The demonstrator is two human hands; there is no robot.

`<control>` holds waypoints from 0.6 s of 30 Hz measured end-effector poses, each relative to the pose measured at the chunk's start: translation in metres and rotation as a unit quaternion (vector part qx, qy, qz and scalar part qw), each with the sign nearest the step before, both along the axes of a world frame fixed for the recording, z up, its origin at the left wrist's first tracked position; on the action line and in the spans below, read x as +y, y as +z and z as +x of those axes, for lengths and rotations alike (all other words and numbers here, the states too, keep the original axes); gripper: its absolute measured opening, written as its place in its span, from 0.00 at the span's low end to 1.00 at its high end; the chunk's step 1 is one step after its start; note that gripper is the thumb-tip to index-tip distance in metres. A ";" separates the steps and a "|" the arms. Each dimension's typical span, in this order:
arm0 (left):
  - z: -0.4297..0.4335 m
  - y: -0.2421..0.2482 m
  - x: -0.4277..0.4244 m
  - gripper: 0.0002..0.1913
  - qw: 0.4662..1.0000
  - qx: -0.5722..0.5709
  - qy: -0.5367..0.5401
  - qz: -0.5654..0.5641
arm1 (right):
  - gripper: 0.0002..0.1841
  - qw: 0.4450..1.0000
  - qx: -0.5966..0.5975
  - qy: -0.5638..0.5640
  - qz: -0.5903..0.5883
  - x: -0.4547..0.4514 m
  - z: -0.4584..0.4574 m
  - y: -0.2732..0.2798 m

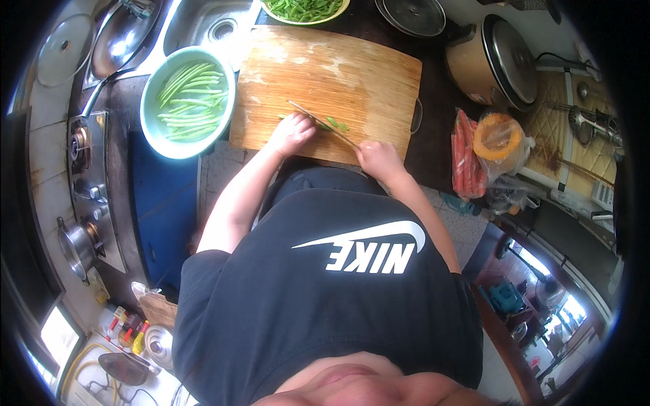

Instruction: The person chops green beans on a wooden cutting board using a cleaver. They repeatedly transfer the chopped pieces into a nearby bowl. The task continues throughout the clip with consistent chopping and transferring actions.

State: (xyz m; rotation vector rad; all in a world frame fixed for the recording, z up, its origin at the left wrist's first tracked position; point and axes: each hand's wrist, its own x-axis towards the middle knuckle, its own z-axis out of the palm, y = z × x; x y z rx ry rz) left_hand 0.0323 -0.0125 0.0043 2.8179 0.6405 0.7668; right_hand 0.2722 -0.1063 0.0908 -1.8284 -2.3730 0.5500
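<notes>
My right hand [381, 160] grips the handle of a kitchen knife [325, 124], whose blade slants up and left over a wooden cutting board [330, 66]. Beside the blade, my left hand [293, 133] presses down on green beans, mostly hidden under its fingers; a bean end [282, 116] shows at its left. Right of the blade lie a few cut green bean pieces [336, 123]. Left of the board, whole green beans [193, 101] lie in a pale green basin [147, 114]. Cut green beans [304, 9] fill a bowl [317, 23] beyond the board.
A metal sink [198, 25] and a wok [122, 45] are at the upper left, above a gas stove [104, 177]. On the right stand a large lidded cooker [469, 71], bagged carrots [464, 157] and a wrapped cut pumpkin [500, 139]. A round lid [414, 15] lies behind the board.
</notes>
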 end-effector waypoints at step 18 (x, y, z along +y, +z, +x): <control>-0.001 -0.001 -0.002 0.10 1.000 0.000 0.027 -0.010 | 0.14 0.999 -0.001 -0.009 -0.034 0.008 -0.004 0.006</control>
